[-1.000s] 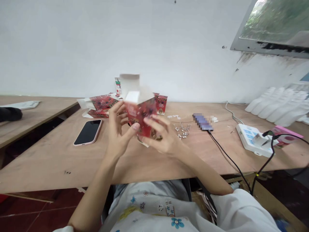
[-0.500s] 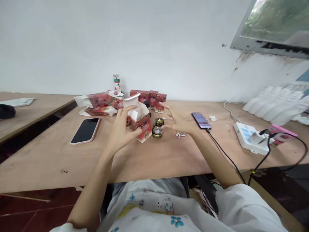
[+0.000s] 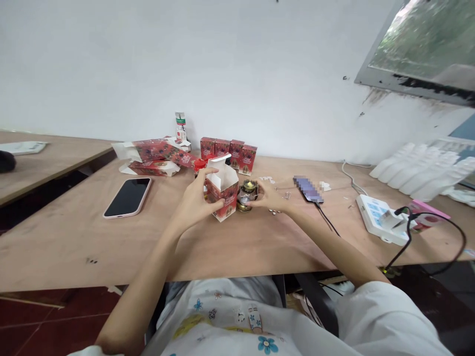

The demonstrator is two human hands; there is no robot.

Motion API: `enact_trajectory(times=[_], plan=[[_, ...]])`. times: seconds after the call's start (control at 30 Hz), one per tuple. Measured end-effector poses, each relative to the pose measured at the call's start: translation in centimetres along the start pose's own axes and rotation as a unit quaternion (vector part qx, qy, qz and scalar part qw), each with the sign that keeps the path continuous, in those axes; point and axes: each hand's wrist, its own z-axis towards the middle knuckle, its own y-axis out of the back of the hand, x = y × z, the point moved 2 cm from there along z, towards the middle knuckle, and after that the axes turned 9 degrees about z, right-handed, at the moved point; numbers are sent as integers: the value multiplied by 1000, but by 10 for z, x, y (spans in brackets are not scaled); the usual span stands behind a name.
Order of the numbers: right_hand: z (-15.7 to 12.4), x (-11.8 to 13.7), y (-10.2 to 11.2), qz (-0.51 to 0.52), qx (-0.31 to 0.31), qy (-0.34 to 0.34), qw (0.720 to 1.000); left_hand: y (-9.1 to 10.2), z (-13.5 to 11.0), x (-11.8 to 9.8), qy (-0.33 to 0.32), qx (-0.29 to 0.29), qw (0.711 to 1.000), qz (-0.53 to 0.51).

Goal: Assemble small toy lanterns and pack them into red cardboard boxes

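Observation:
My left hand [image 3: 197,199] grips a small red patterned box [image 3: 223,194] that stands on the wooden table [image 3: 237,237] with its white top flaps open. Right beside the box sits a small gold and dark lantern-shaped ornament [image 3: 246,194]. My right hand [image 3: 267,196] is closed around that ornament from the right side. Small white flower-shaped pieces [image 3: 276,211] lie just right of my right hand.
A black phone in a pink case [image 3: 128,197] lies at the left. Flattened red boxes [image 3: 156,155] and a row of upright red boxes [image 3: 229,149] stand behind. A charging phone [image 3: 308,188], a white power strip [image 3: 380,218] with cables and white bottles [image 3: 419,165] occupy the right.
The box came down from in front of me onto the table. My right hand let go of it, opened, then closed on the small ornament beside it.

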Motion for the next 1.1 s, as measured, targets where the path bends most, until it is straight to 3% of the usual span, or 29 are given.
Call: enact_trajectory(times=[0.13,0.2,0.3,0.4,0.6,0.77,0.9,1.1], plan=[[3,35,23,116,-133,8,984,-8,0,-3,7,43,999,10],[5,57,21,207,-155,31,966,-11,-1,-6,-2,59,998,18],[7,84,-4,302,-78,9,950,-14,-1,-10,-26,61,998,9],[9,96,-29,308,-28,-17,951,-14,-2,-8,-40,47,998,9],[16,85,-28,231,-145,-32,962,-18,-2,-3,-23,30,999,36],[16,78,-32,69,-101,24,992,-19,-2,-3,-29,23,998,41],[20,81,-42,-28,-51,91,994,-17,-1,-2,-27,34,999,16],[35,74,-40,-151,9,58,987,-17,-1,-1,-28,42,998,30]])
